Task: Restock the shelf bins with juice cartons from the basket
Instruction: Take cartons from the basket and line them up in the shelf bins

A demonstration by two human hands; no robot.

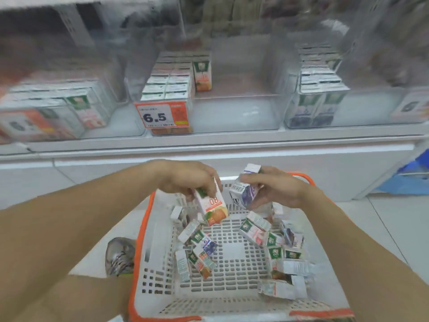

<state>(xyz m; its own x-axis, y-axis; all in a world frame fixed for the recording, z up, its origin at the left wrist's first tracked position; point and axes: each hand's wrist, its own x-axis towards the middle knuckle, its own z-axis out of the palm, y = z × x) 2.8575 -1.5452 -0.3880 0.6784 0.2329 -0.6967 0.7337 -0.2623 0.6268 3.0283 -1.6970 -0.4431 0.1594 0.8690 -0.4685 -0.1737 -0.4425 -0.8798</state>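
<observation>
My left hand (185, 176) grips an orange juice carton (212, 206) by its top, hanging tilted over the far end of the basket. My right hand (274, 189) holds a purple juice carton (245, 194) beside it, also over the basket. The white mesh basket with an orange rim (141, 228) sits on the floor below me, with several small cartons (255, 231) scattered inside. Above stand three clear shelf bins: the left bin (111, 126) with pink cartons, the middle bin (232, 112) with orange cartons stacked at its left side, the right bin (371, 108) with purple cartons.
A price tag reading 6.5 (161, 116) hangs on the middle bin's front. The white shelf ledge (220, 145) runs between basket and bins. My shoe (119, 255) rests left of the basket. A blue object (413, 177) lies at the far right.
</observation>
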